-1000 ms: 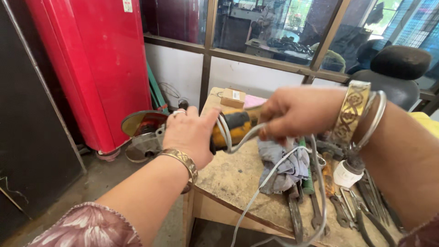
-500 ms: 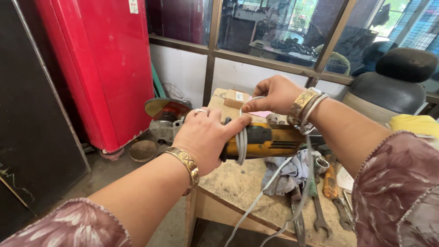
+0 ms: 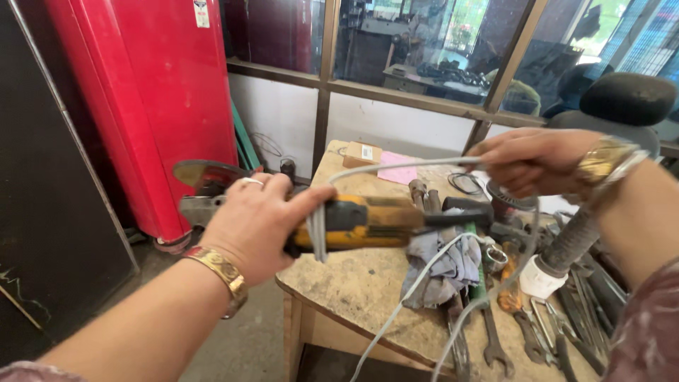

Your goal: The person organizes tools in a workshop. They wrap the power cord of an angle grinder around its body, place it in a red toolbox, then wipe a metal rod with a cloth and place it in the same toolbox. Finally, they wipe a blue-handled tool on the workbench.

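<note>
Hands winding a grey cord [image 3: 396,170] around a yellow angle grinder [image 3: 361,223] above the wooden bench [image 3: 353,276].

Left hand [image 3: 258,223] has its grip closed around the grinder's body, holding it level over the bench's near edge, cord loops under the thumb. Right hand [image 3: 530,159] pinches the cord taut, raised over a grey rag [image 3: 442,265] and scattered wrenches [image 3: 495,339].

Red cabinet [image 3: 159,106], daylit windows [image 3: 424,42], wooden workbench [image 3: 353,283].
</note>
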